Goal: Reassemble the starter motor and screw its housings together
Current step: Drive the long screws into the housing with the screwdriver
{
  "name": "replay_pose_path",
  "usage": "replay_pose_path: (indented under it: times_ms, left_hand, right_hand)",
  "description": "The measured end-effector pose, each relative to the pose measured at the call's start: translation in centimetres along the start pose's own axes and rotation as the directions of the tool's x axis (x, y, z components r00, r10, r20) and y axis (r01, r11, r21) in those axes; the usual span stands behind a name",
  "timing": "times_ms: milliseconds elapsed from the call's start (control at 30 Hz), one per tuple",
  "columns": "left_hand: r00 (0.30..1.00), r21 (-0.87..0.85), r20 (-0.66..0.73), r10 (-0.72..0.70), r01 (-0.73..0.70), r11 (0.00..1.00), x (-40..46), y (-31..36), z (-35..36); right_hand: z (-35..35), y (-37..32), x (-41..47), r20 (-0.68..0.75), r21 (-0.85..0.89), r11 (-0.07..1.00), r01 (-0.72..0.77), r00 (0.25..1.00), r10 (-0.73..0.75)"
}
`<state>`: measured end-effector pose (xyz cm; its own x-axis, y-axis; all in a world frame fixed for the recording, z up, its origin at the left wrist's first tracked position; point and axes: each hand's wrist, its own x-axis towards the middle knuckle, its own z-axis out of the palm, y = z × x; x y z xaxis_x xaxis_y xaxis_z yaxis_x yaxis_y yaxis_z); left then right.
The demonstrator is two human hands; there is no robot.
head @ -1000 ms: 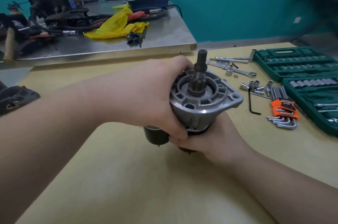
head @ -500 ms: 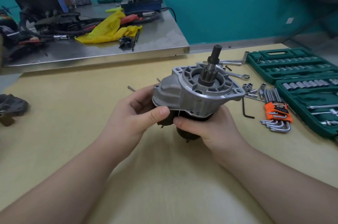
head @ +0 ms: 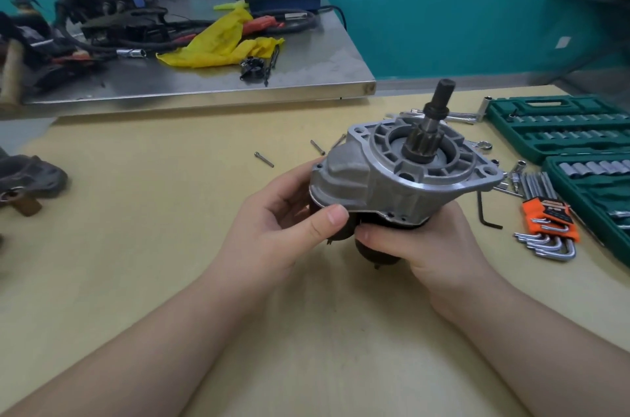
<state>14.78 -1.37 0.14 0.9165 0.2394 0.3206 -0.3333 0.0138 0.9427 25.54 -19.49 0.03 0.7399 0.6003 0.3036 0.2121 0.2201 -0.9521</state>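
Both hands hold the motor [head: 392,184] above the table [head: 170,246]: left hand [head: 283,232] curls round its grey cast housing [head: 351,178], right hand [head: 419,242] grips the dark body beneath. A loosened grip could part the unscrewed halves. 2 slim bolts [head: 264,159] lie beyond.

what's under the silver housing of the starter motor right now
A dark motor body sits under the silver housing, gripped by the left hand and right hand. Fingers cover most of it.

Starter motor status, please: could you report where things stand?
Left hand and right hand both grip starter motor, shaft up. Loose screws lie on table. Nothing in the way.
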Motion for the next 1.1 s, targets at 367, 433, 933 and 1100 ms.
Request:
replay_pose_path:
  times_ms: [367,433,933,1100]
  left_hand:
    - [0.975,0.977,-0.149,-0.167,0.172,0.127,10.2,0.3,-12.7]
    - [0.955,0.998,-0.018,-0.296,-0.002,-0.069,11.6,-0.2,-13.6]
    - [0.961,0.992,-0.080,-0.264,0.102,0.071,14.3,2.4,-8.3]
    - [0.995,0.831,0.066,0.069,-0.094,0.548,10.2,10.2,-3.3]
  right_hand:
    - [-2.9,1.1,2.2,-0.113,-0.002,0.997,-0.080,0.990,0.079]
    - [-3.0,1.0,2.2,-0.104,0.006,0.997,-0.082,0.991,0.082]
    - [-2.7,0.8,2.1,-0.123,0.027,0.988,-0.150,0.981,0.152]
    - [-2.6,0.6,2.2,-0.119,0.034,0.985,-0.169,0.978,0.172]
